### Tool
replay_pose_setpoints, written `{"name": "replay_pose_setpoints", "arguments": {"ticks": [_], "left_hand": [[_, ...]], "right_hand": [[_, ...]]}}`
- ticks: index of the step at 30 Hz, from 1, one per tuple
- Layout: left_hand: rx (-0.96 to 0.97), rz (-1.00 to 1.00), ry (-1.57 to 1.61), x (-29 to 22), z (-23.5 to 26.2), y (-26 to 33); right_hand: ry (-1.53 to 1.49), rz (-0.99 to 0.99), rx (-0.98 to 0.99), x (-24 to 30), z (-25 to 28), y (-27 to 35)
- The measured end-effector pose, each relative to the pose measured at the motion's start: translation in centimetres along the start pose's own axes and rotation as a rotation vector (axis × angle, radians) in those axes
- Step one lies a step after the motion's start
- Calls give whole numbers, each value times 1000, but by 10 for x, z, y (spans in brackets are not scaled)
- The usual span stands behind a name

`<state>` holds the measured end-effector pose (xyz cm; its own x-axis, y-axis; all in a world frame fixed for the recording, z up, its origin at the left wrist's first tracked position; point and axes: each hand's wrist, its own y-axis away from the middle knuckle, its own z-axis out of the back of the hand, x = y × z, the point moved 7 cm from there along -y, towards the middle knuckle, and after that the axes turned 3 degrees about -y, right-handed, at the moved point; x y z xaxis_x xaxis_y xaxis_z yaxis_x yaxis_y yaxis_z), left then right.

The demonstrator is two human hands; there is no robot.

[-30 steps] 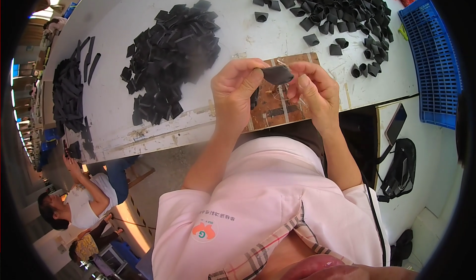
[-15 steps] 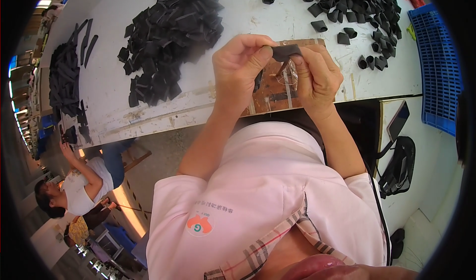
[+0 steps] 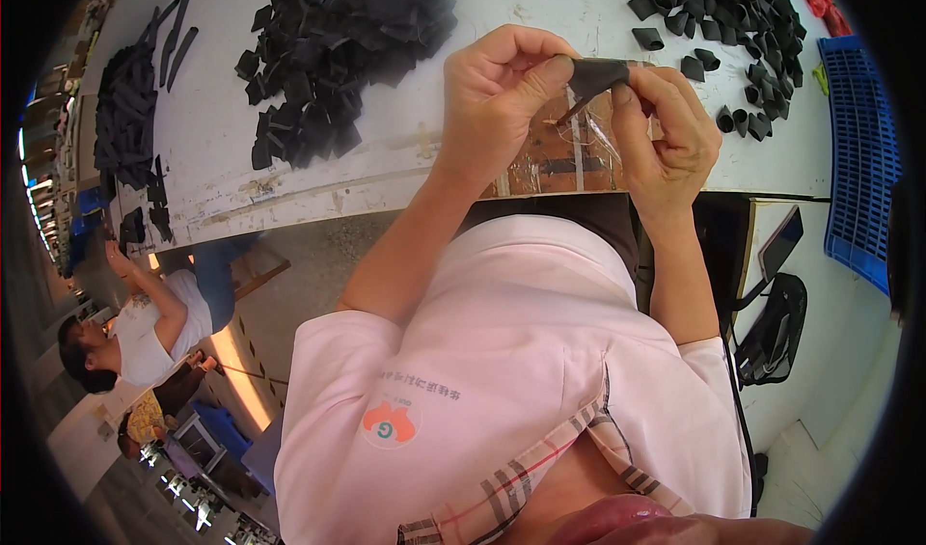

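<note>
Upper centre, a black piece [image 3: 590,75] is pinched between left hand [image 3: 502,92] and right hand [image 3: 666,130] above the table [image 3: 289,183] edge; a blue crate [image 3: 861,159] is seen far right.

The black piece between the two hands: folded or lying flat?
Folded, as far as shows. The black piece is pinched by left hand and right hand above the white table, creased to a point.

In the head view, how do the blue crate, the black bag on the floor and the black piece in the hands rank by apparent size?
1. Blue crate, though cut off by the picture edge.
2. Black bag, lying farther away, so its rank is unsure.
3. Black piece, pinched between left hand and right hand.
</note>
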<state>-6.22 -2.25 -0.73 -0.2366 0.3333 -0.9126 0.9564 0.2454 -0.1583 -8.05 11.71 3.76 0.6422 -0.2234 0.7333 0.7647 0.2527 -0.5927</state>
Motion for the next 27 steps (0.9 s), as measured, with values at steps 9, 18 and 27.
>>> {"name": "replay_pose_setpoints", "arguments": {"ticks": [9,18,27], "left_hand": [[37,-39,-52,-4,-2,2],[73,-98,-316,5,8,9],[217,-237,-1367,52,30,53]], "right_hand": [[-42,-114,10,-21,-1,15],[-96,-33,76,1,4,-13],[-762,-761,-358,-114,38,-6]]}}
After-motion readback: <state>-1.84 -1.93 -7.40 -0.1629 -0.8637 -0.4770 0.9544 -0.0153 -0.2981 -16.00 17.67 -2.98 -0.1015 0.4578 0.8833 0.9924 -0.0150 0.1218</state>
